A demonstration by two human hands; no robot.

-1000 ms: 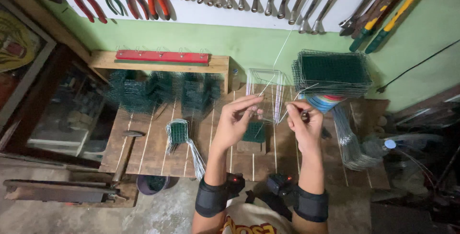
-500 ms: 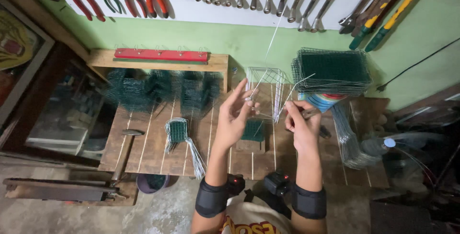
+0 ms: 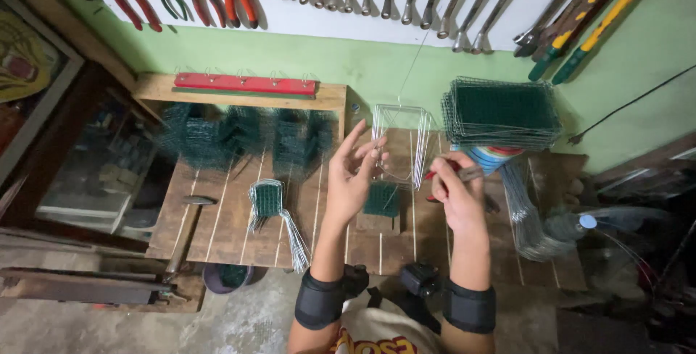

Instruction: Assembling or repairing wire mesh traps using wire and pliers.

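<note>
My left hand [image 3: 353, 178] is raised over the wooden table [image 3: 225, 231], fingers spread, with its fingertips on a frame of thin bent wires [image 3: 401, 140]. My right hand [image 3: 455, 194] is closed around a small red-handled tool [image 3: 457, 173] beside the lower right of that wire frame. One long wire rises from the frame toward the wall. A small square of green mesh [image 3: 381, 200] lies on the table under my hands.
A stack of green mesh panels [image 3: 502, 113] sits at the back right, with loose wire loops [image 3: 523, 216] below it. Green mesh pieces [image 3: 239, 136] line the back left, beside a red bar [image 3: 245, 83]. A wire bundle [image 3: 279, 216] and a hammer [image 3: 185, 234] lie left. Pliers and wrenches hang on the wall.
The view has drifted slightly. My left hand has opened its fingers and shifted along the wire frame; my right hand has lowered a little with the tool.
</note>
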